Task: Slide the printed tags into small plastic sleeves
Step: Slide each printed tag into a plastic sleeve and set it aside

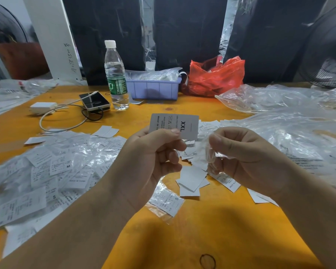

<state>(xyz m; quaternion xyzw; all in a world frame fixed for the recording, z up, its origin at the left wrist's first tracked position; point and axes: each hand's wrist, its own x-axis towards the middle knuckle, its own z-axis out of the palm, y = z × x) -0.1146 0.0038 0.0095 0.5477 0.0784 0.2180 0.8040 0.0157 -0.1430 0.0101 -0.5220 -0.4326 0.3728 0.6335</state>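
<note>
My left hand (153, 158) pinches a white printed tag (175, 125) marked XXL between thumb and fingers, holding it upright above the orange table (202, 226). My right hand (246, 158) grips a small clear plastic sleeve (209, 152), crumpled between thumb and fingers, just right of the tag. Tag and sleeve are apart. Loose white tags (191, 179) lie on the table under my hands. A heap of tags in sleeves (52, 171) spreads out to the left.
A water bottle (115, 74), a phone (94, 100) with a charger and cable (43, 107), a purple tray (153, 88) and a red plastic bag (215, 76) stand at the back. Clear plastic bags (279, 117) pile up on the right.
</note>
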